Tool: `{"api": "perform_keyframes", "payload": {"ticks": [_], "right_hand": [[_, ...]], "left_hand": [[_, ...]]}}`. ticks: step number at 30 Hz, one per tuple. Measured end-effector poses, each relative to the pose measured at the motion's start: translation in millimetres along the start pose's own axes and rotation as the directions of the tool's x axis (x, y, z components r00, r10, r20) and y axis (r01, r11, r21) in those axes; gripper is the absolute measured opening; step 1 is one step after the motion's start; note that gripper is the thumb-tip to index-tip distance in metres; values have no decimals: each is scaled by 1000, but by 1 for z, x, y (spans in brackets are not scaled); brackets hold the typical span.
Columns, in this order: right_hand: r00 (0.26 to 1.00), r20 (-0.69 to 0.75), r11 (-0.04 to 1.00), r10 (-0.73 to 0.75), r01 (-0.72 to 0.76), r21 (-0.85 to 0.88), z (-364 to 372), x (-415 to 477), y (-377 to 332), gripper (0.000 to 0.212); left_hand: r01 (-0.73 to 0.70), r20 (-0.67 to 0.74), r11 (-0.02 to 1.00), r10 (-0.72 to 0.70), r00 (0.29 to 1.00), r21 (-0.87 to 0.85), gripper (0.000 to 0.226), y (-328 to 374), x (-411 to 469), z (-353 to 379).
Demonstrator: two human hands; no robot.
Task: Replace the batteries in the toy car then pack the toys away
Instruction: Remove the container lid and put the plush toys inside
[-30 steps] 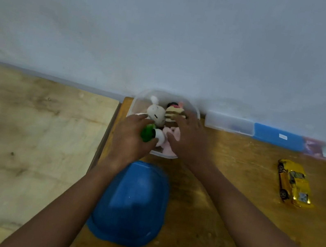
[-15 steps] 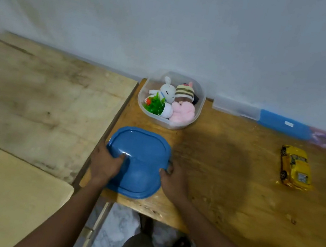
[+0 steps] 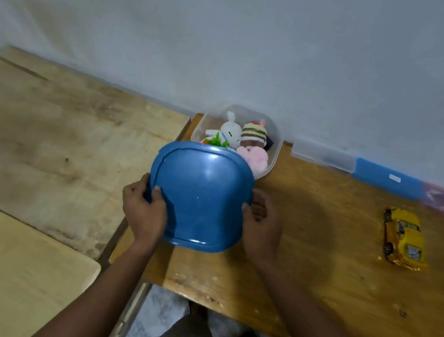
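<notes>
Grips the lid (image 3: 201,194) at opposite edges, fingers of left hand (image 3: 147,205) and right hand (image 3: 261,225) curled on the rim, tilted just before the box (image 3: 275,150) of soft toys (image 3: 232,136). Seems light, stiff, smooth; needs holding by both rims.

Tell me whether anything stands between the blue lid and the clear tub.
Nothing visible does. The left hand and right hand grip the blue lid, whose far edge overlaps the near rim of the clear tub in this view. The white rabbit and pink plush sit inside; whether they top the rim is unclear.
</notes>
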State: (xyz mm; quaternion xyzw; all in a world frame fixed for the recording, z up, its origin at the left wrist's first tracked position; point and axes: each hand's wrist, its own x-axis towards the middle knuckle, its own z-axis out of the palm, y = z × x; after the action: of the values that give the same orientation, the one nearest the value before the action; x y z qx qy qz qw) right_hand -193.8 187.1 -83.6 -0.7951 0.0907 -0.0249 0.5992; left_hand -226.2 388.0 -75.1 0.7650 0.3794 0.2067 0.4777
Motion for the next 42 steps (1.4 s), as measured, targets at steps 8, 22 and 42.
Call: {"api": "perform_keyframes", "payload": {"ticks": [8,22,42], "right_hand": [[976,-218,997,16,-32,-71,9,120,-29,28],[919,-357,981,168,-191,-29,33,179,-19,15],[899,-168,863,405,-315,396,30,196,-7,27]], "left_hand": [[-145,213,989,138,967,18,33,69,87,73],[-123,358,992,100,928,40,29,78,154,139],[329,616,941,-215,758,-77,17,68,184,146]]}}
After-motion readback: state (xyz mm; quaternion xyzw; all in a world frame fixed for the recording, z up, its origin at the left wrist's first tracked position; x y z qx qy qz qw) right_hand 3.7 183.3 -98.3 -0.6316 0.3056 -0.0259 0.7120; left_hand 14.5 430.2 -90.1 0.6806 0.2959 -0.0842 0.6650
